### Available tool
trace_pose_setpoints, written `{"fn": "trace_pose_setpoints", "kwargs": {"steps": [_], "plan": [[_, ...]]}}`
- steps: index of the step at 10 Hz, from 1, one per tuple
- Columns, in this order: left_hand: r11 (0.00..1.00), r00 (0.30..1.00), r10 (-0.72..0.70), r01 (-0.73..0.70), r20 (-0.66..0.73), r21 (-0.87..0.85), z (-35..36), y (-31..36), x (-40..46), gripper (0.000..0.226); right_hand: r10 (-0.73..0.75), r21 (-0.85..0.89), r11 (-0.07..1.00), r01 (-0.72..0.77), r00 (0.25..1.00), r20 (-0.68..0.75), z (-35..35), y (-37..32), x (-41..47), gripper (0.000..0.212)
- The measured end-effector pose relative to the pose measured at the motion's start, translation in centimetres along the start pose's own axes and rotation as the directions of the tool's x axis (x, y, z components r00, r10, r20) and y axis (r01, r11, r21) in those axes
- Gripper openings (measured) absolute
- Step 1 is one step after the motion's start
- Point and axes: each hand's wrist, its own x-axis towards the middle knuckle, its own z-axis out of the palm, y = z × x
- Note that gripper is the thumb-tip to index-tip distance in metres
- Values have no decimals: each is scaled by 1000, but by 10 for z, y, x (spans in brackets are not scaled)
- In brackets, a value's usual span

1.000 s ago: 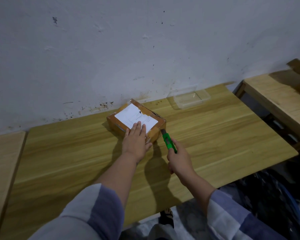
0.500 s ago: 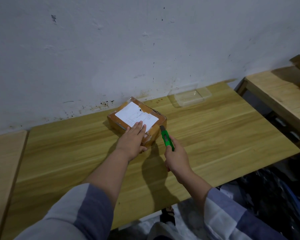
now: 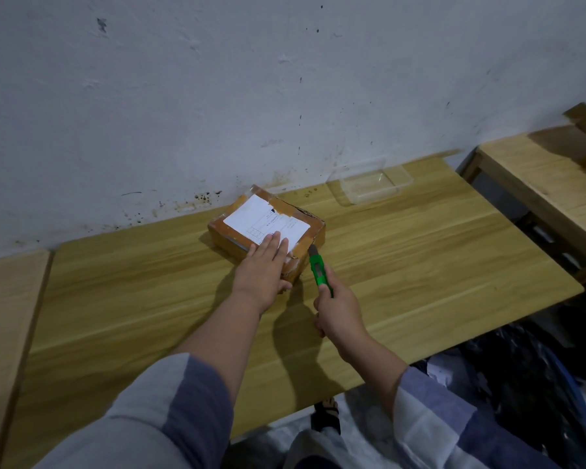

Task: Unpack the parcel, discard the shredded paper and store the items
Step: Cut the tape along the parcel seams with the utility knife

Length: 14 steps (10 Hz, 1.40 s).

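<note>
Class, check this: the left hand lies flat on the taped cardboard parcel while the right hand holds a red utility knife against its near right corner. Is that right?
Not quite. The head view shows the utility knife is green, not red. The rest stands: the left hand lies flat on the taped cardboard parcel, and the right hand holds the knife against its near right corner.

The left hand point(image 3: 264, 270) now lies further over the parcel point(image 3: 267, 228), fingers reaching the label point(image 3: 261, 221). The knife point(image 3: 319, 270) in the right hand point(image 3: 337, 309) sits higher against the near-right corner.
</note>
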Motion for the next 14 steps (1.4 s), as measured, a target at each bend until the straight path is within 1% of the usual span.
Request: {"fn": "trace_pose_setpoints", "kwargs": {"steps": [2, 3, 5, 6, 7, 8, 9, 10, 11, 14], "plan": [[1000, 1000, -3, 3, 9, 17, -1, 1, -1, 90, -35, -48, 998, 33, 998, -43, 6, 13, 0, 50], [1000, 1000, -11, 11, 11, 13, -2, 2, 0, 89, -74, -117, 991, 69, 997, -35, 8, 13, -11, 51], [1000, 999, -19, 20, 26, -11, -3, 3, -2, 89, -92, -153, 985, 83, 994, -51, 15, 13, -22, 51], [1000, 1000, -23, 23, 21, -16, -2, 3, -1, 89, -98, -141, 986, 91, 994, -44, 17, 16, -27, 51], [999, 999, -29, 29, 25, -30, -3, 3, 0, 89, -84, -139, 987, 82, 996, -6, 22, 21, -34, 51], [999, 999, -25, 26, 31, -48, -4, 2, -1, 89, -71, -101, 992, 71, 997, 0, 24, 26, -36, 51], [999, 999, -22, 23, 26, -47, -3, 2, -1, 88, -68, -32, 997, 67, 997, -39, 19, 27, -32, 49], [1000, 1000, -16, 17, 22, -27, -2, 3, -2, 88, -52, 29, 998, 56, 993, -110, 13, 24, -18, 51], [1000, 999, -18, 18, 26, -22, -2, 4, -3, 88, -31, 31, 999, 35, 993, -117, 11, 19, -7, 50], [999, 999, -31, 32, 28, -17, -2, 4, -1, 87, -77, -56, 996, 71, 992, -101, 13, 14, -6, 50]]}}
